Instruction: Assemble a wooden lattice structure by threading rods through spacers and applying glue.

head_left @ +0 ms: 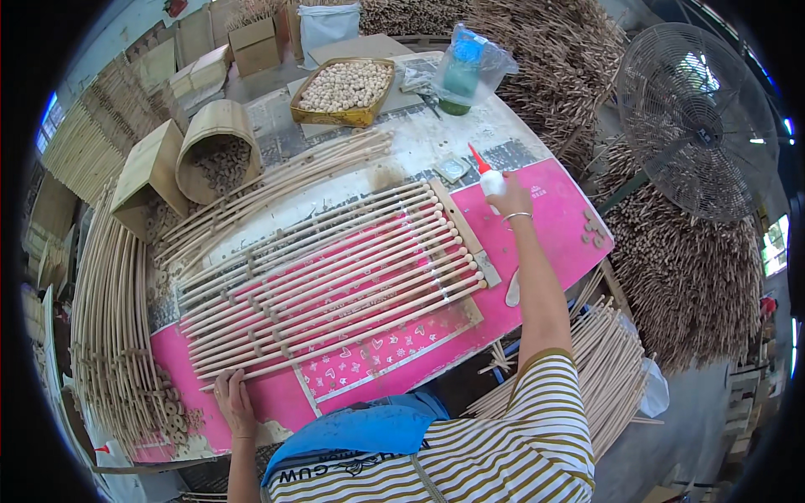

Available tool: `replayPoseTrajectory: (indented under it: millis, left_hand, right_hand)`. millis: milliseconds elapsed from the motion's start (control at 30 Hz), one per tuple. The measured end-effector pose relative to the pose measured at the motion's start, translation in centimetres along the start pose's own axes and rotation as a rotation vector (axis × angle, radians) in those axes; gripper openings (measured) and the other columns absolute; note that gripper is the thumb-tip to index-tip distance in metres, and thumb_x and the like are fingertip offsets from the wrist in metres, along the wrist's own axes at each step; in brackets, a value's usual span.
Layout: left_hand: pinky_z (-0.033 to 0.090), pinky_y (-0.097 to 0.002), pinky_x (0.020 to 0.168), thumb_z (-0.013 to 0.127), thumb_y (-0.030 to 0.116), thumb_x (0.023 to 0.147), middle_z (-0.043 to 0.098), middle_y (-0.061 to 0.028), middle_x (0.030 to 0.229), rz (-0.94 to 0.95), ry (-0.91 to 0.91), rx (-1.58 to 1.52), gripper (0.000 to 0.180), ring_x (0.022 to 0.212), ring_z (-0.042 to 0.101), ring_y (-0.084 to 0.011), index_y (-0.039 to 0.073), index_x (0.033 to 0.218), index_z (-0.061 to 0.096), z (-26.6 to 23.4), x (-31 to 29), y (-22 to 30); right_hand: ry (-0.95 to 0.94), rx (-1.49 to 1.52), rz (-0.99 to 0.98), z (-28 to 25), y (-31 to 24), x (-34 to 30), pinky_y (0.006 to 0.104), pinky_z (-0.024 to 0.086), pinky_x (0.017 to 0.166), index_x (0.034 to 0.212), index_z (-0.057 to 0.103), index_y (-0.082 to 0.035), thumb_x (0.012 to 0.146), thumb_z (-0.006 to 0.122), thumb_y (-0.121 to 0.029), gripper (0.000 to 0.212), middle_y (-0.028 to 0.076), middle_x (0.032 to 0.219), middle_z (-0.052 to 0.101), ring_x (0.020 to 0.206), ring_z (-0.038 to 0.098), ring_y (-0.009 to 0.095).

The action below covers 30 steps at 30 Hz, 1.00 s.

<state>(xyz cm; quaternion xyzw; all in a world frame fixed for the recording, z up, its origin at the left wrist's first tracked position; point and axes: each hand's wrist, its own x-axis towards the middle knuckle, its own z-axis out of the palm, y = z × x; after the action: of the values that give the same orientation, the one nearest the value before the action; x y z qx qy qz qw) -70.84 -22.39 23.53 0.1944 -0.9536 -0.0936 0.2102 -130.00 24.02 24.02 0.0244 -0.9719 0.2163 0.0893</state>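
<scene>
My right hand [513, 199] is closed around a white squeeze bottle [492, 183] with a red pointed nozzle, raised over the pink sheet's right side. My left hand [235, 399] has its fingers on the left end of the nearest wooden rod [335, 352]. Several slim rods lie side by side in a row, each with a round wooden ball [471, 266] at its right end. Small wooden rings sit along the rods at left of middle. A wooden strip [475, 243] lies just beyond the balls.
A yellow basket of wooden balls [344, 88], a round wooden tub of rings [220, 151] and a wooden box [149, 180] stand on the far side. Loose rods [285, 180] lie behind the row. A caged fan [703, 126] and rod bundles [683, 260] stand at right.
</scene>
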Motion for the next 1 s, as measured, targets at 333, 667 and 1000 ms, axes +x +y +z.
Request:
replayPoseTrajectory:
  millis: [333,667,1000]
  left_hand:
    - [0.049,-0.0459,0.096,0.067,0.002,0.092,0.063,-0.0154,0.118,-0.009,-0.048,-0.059,0.022,0.111,0.062,-0.0365,0.002,0.114,0.071,-0.6,0.3,-0.7]
    - [0.05,-0.0446,0.089,0.064,0.006,0.09,0.063,-0.0164,0.108,0.044,-0.171,-0.226,0.016,0.101,0.063,-0.0366,-0.001,0.105,0.065,-5.8,0.1,-0.9]
    - [0.056,-0.0401,0.081,0.071,-0.003,0.087,0.062,-0.0165,0.112,0.102,-0.169,-0.495,0.029,0.1,0.067,-0.033,0.001,0.116,0.069,-5.0,-0.8,7.7]
  right_hand:
    - [-0.047,-0.335,0.042,0.0,-1.4,-2.9,0.0475,0.056,0.097,0.136,0.064,-0.024,0.07,0.089,-0.037,0.071,0.014,0.122,0.072,0.114,0.068,0.036]
    - [-1.211,0.974,-0.201,-5.4,-9.9,-24.2,0.0297,0.056,0.087,0.114,0.078,-0.004,0.098,0.075,-0.022,0.024,0.005,0.109,0.077,0.099,0.07,0.013]
    - [-1.611,1.433,-0.225,4.5,-25.6,-42.8,0.031,0.058,0.084,0.148,0.047,-0.007,0.095,0.08,-0.019,0.063,0.011,0.114,0.071,0.101,0.07,0.016]
